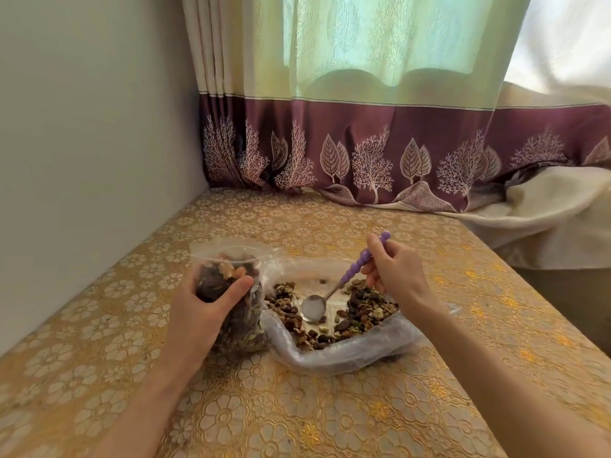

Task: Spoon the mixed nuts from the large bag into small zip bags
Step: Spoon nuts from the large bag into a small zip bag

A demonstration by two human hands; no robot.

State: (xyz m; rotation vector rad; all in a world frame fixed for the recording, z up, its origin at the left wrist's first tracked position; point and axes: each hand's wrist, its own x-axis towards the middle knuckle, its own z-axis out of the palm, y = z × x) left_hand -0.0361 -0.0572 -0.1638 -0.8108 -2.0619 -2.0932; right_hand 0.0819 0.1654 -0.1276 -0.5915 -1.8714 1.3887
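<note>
Left hand wraps around a small zip bag, upright on the table, full of nuts almost to its open mouth; thumb across the front, the other fingers hidden behind the bag. Right hand pinches the purple beaded handle of a spoon. The spoon bowl looks empty and sits low in a bare patch of the large bag, which lies open just right of the small bag. Mixed nuts are heaped on both sides of the spoon. Wall at left, curtain behind, cream cloth at far right. Clear plastic edges are hard to trace.
</note>
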